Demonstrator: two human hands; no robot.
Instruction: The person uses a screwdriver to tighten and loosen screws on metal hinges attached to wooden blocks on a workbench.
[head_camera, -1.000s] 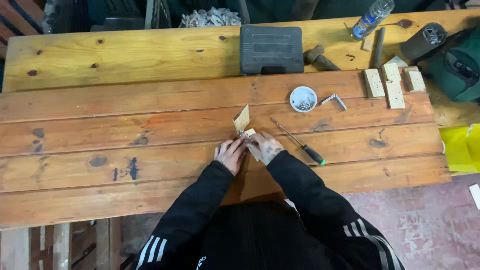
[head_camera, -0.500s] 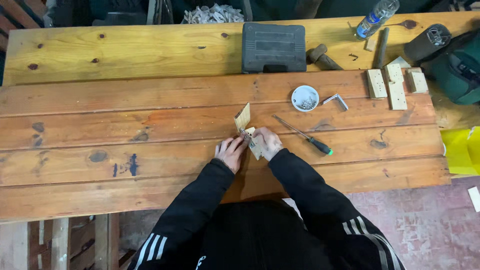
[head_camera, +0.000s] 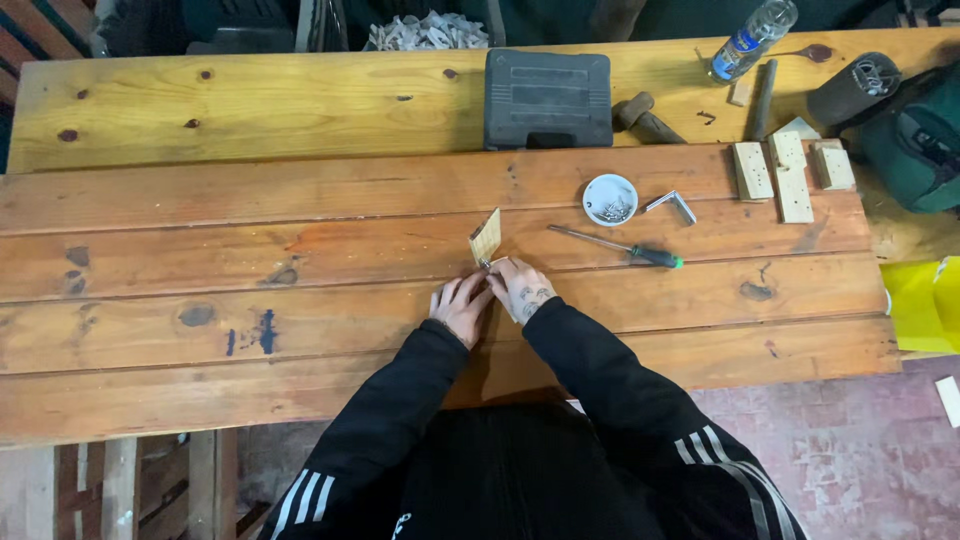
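Note:
A small pale wooden block (head_camera: 486, 237) stands tilted on the plank workbench (head_camera: 300, 260), with a bit of metal at its lower edge. My left hand (head_camera: 461, 305) and my right hand (head_camera: 522, 289) meet just below it, fingers pinched around the block's base and a second small piece mostly hidden under my right hand. A screwdriver with a green and black handle (head_camera: 625, 248) lies to the right, apart from my hands. A white dish of screws (head_camera: 610, 199) and a metal hex key (head_camera: 672, 204) sit beyond it.
A dark plastic tool case (head_camera: 548, 98) lies at the back centre with a hammer (head_camera: 646, 116) beside it. Several pale wood blocks (head_camera: 788, 172), a plastic bottle (head_camera: 752, 38) and a green bag (head_camera: 918, 145) are at the back right. A yellow object (head_camera: 920, 305) is at the right edge.
My hands stay together at the block's base, with only slight finger shifts. The block remains tilted in the same spot.

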